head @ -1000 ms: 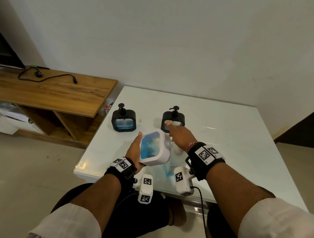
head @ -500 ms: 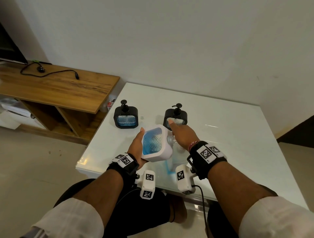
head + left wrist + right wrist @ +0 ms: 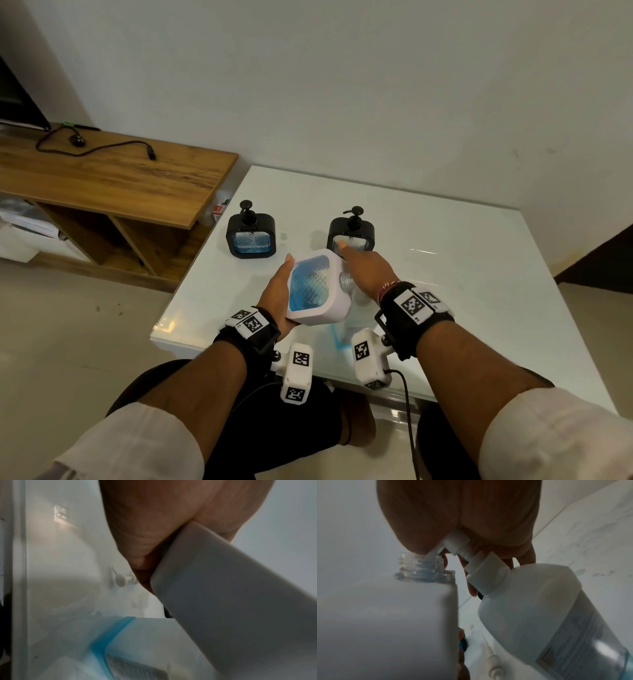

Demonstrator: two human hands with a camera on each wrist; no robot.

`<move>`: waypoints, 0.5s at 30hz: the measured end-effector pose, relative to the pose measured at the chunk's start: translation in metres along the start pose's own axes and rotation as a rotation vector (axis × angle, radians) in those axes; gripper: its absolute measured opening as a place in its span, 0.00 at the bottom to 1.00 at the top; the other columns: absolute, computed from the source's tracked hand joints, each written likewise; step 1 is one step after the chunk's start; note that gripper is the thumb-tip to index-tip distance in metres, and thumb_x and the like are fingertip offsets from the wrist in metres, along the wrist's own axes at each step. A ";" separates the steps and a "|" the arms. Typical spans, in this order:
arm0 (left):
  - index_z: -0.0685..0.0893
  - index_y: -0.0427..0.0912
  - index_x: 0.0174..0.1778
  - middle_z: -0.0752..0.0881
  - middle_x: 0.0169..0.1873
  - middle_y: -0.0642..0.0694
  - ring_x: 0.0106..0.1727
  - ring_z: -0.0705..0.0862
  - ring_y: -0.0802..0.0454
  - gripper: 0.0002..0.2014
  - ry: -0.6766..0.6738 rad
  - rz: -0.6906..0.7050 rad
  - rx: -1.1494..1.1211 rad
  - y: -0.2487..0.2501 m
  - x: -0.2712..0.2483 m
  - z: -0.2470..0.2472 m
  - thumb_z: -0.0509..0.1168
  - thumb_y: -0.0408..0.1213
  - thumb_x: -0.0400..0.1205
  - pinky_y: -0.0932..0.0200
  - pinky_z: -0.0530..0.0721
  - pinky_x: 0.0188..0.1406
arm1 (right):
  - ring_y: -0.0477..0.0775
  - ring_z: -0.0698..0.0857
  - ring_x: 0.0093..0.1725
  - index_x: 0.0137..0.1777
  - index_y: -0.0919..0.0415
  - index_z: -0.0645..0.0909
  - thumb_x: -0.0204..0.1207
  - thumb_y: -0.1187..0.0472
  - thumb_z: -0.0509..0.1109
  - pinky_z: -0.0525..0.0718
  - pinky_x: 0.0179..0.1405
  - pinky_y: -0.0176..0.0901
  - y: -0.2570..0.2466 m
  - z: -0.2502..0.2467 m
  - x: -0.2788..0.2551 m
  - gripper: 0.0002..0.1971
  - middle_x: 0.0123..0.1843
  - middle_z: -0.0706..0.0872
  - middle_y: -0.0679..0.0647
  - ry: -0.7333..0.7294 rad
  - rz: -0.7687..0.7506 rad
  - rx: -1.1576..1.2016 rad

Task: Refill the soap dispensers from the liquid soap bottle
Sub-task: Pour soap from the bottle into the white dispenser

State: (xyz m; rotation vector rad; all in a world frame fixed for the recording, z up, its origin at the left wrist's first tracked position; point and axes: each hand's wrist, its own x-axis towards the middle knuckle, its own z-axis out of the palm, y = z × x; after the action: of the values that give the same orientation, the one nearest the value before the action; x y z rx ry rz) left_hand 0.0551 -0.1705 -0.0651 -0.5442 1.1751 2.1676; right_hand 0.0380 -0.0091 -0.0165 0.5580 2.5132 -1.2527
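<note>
**Open dispenser neck tipped toward the soap bottle's cap**

The white glass-topped table carries everything. Two black square-framed pump dispensers stand at its far side: the left one shows blue liquid, the right one looks nearly clear.

Nearer the person, the left hand grips a white square-framed dispenser with a blue window, lifted and tilted so its long axis leans right; its clear threaded neck is uncapped. Its white pump head lies loose on the table.

Just beside that neck, to its right, stands the translucent liquid soap bottle with a white flip cap, leaning toward the dispenser. The right hand is the nearer one, arched over the bottle's top, fingers curled round the cap.

The coming move likely turns on bringing cap spout and neck opening into line; they are close but not yet aligned.
</note>
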 end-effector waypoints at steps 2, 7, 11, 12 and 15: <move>0.85 0.52 0.63 0.89 0.59 0.39 0.57 0.87 0.41 0.24 0.004 -0.006 0.011 -0.001 0.000 0.001 0.52 0.64 0.89 0.43 0.88 0.53 | 0.63 0.78 0.68 0.72 0.62 0.77 0.85 0.39 0.52 0.70 0.69 0.49 0.000 0.000 -0.001 0.31 0.70 0.80 0.63 0.005 0.009 -0.006; 0.84 0.51 0.66 0.89 0.58 0.38 0.56 0.87 0.41 0.25 0.009 -0.008 0.008 -0.002 -0.001 0.002 0.52 0.64 0.88 0.43 0.87 0.53 | 0.64 0.78 0.68 0.71 0.65 0.79 0.87 0.42 0.50 0.71 0.69 0.49 0.005 0.000 -0.003 0.29 0.70 0.81 0.65 0.027 0.008 -0.016; 0.84 0.51 0.64 0.89 0.55 0.39 0.55 0.87 0.41 0.24 -0.007 0.000 0.003 -0.002 -0.002 0.001 0.52 0.63 0.89 0.43 0.87 0.52 | 0.63 0.79 0.66 0.70 0.64 0.79 0.85 0.38 0.49 0.71 0.66 0.48 0.002 0.001 -0.003 0.32 0.68 0.82 0.64 0.004 0.012 0.012; 0.85 0.51 0.63 0.90 0.54 0.39 0.55 0.87 0.41 0.24 -0.009 0.000 -0.004 -0.002 -0.002 0.001 0.52 0.62 0.89 0.43 0.86 0.53 | 0.62 0.79 0.67 0.71 0.63 0.78 0.85 0.38 0.49 0.70 0.67 0.49 0.000 0.000 -0.004 0.32 0.69 0.81 0.63 -0.005 0.007 0.027; 0.85 0.51 0.62 0.90 0.53 0.40 0.55 0.87 0.41 0.23 -0.016 0.004 0.003 -0.002 0.000 0.002 0.52 0.63 0.89 0.43 0.87 0.52 | 0.61 0.77 0.70 0.76 0.63 0.74 0.86 0.39 0.49 0.69 0.69 0.47 -0.003 -0.002 -0.005 0.32 0.72 0.79 0.62 -0.021 0.013 0.082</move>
State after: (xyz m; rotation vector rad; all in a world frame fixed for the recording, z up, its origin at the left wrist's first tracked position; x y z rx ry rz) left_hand 0.0568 -0.1682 -0.0656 -0.5229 1.1718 2.1690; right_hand 0.0412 -0.0099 -0.0111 0.5766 2.4467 -1.3541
